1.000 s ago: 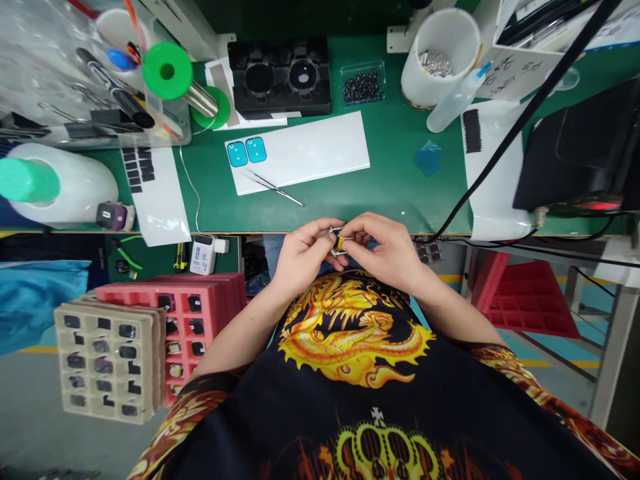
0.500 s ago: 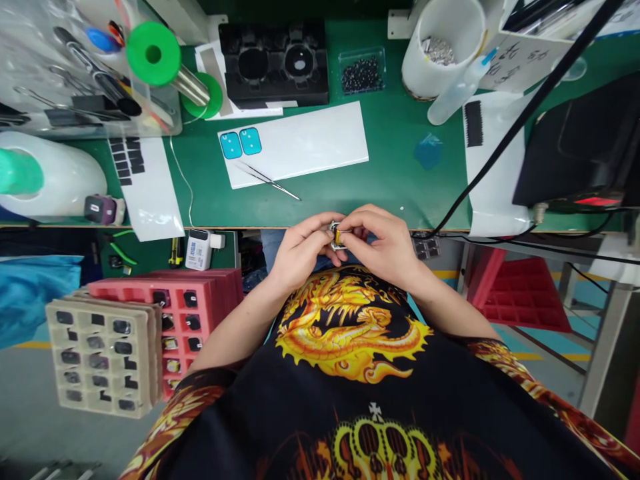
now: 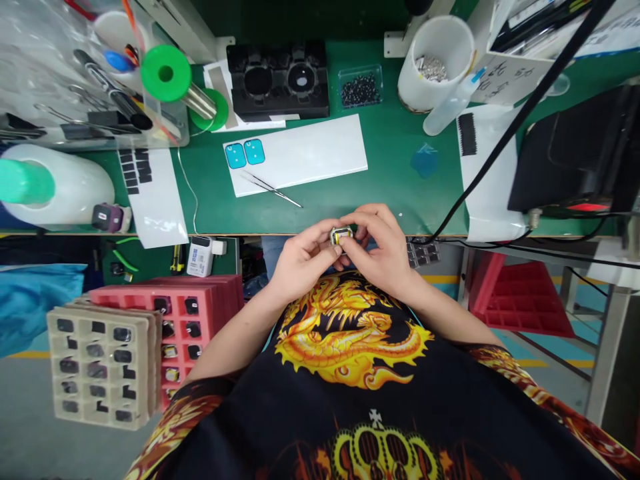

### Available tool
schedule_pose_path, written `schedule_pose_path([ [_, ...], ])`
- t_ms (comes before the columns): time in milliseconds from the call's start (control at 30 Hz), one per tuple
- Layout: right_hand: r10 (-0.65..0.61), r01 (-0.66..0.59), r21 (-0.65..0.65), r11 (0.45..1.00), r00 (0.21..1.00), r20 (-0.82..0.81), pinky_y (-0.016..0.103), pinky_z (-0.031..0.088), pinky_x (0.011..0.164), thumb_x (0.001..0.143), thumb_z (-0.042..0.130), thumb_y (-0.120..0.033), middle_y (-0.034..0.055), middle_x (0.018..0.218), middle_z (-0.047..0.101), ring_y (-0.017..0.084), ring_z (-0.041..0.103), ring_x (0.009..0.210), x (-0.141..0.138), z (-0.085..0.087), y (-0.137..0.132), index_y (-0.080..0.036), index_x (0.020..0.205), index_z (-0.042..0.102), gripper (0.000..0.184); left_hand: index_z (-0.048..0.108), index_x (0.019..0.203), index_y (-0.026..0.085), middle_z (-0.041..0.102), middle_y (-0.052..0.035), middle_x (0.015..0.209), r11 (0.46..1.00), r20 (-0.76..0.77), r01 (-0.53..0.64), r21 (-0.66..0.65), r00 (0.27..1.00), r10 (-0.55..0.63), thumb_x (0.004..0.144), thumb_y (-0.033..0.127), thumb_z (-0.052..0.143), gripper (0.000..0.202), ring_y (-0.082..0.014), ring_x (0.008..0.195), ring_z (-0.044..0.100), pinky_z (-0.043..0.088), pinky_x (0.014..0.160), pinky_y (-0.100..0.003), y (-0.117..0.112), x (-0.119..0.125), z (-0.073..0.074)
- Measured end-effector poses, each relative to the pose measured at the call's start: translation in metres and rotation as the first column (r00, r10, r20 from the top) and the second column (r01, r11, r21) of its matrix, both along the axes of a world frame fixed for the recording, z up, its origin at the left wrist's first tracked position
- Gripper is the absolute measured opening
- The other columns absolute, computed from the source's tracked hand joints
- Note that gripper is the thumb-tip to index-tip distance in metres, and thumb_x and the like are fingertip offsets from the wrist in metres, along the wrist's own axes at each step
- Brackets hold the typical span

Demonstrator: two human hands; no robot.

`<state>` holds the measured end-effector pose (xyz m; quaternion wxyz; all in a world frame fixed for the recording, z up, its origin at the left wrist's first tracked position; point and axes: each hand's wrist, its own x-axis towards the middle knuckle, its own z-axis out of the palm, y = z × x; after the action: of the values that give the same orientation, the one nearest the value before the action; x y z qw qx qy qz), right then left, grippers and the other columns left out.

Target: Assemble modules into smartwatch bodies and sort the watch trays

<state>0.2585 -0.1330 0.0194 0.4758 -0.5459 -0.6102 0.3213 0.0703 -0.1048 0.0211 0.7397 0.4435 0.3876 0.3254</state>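
Just above the bench's front edge, both my hands hold a small metal-framed rectangular part [image 3: 341,235] with a yellow centre. My left hand [image 3: 305,257] pinches its lower side between thumb and fingers. My right hand [image 3: 380,243] grips it from the other side, its fingers curled around the frame. The fingers hide part of its edges. Fine steel tweezers [image 3: 273,189] lie on a white board [image 3: 310,155] beyond my hands, touched by neither hand. Two blue-green film pieces [image 3: 245,153] sit at that board's left end.
The green bench mat [image 3: 400,193] holds a black moulded tray [image 3: 277,80], a box of small black parts [image 3: 360,87], and a white cup of metal bits [image 3: 435,60]. A black cable [image 3: 480,160] crosses to a dark device [image 3: 565,153]. Stacked red [image 3: 200,300] and beige trays [image 3: 100,367] stand below left.
The small part has turned in my fingers, and its metal frame now faces up more openly around the yellow centre. My hands have shifted slightly around it.
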Motion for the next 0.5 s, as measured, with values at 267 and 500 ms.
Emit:
schedule_pose_path([
  [267, -0.019, 0.014, -0.134, 0.991, 0.999, -0.033, 0.033, 0.055, 0.07, 0.102, 0.074, -0.027, 0.0036, 0.101, 0.072, 0.015, 0.058, 0.072, -0.002, 0.0045, -0.001, -0.024, 0.122, 0.078, 0.021, 0.08, 0.135, 0.023, 0.08, -0.0034, 0.094, 0.997, -0.036, -0.051, 0.063, 0.998, 0.054, 0.1, 0.031, 0.086, 0.037, -0.0148, 0.075, 0.075, 0.067, 0.071, -0.028, -0.0049, -0.0005, 0.0092],
  [500, -0.054, 0.025, -0.209, 0.978, 0.99, -0.132, 0.028, 0.049, 0.064, 0.1, 0.075, -0.027, -0.0008, 0.086, 0.063, 0.013, 0.053, 0.067, -0.0095, 0.0023, 0.0004, -0.022, 0.112, 0.081, 0.014, 0.084, 0.131, 0.025, 0.082, -0.0019, 0.095, 0.988, -0.059, -0.099, 0.115, 0.993, 0.106, 0.1, 0.027, 0.084, 0.031, -0.0143, 0.074, 0.076, 0.068, 0.072, -0.028, -0.0088, -0.0014, 0.0054],
])
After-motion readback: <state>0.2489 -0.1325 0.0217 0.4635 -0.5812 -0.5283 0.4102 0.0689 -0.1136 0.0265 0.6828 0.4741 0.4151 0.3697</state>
